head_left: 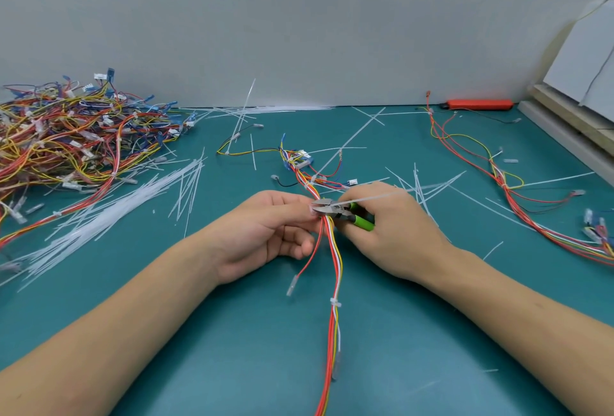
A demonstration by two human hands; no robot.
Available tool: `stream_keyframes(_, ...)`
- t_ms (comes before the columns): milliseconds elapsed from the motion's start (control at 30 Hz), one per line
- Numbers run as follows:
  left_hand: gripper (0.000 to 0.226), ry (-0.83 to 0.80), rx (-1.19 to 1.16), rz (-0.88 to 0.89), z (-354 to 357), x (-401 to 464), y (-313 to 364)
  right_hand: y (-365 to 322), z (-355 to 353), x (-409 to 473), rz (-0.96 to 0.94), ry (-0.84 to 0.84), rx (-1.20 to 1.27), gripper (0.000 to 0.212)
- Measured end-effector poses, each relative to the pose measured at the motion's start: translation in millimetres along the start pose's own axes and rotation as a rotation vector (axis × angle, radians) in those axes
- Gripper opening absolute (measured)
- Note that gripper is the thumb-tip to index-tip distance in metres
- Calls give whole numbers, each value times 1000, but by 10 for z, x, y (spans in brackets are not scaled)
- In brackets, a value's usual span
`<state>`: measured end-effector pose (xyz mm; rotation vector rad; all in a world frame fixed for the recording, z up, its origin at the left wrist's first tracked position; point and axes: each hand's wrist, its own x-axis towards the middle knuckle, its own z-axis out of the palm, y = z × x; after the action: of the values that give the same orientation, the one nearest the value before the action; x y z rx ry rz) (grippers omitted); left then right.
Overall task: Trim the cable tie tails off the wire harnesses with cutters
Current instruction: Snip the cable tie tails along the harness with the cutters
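From my head camera I see my left hand (265, 226) pinching the wire harness (334, 269), which runs long from near me to far away. My right hand (395, 229) squeezes the green cutters (342, 211); their tip points left at the bundle. A white tie tail (372, 198) sticks out right. The green mat (232, 332) holds a pile of harnesses (73, 140) far left, by a grey wall (299, 17).
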<state>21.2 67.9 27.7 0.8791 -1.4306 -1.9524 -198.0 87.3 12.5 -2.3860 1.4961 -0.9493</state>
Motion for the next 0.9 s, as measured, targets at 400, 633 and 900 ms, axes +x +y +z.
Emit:
stream_keyframes(400,13,-11,-3,7,1,-16,7,-37,-38,-11,94,-30,-40,33)
stream_keyframes(633,16,10,-15,-5,11,-24,11,-34,-43,-14,62,-21,44,22)
stream_keyframes(900,12,14,-17,4,9,-15,-3,-12,-48,10,5,-34,84,10)
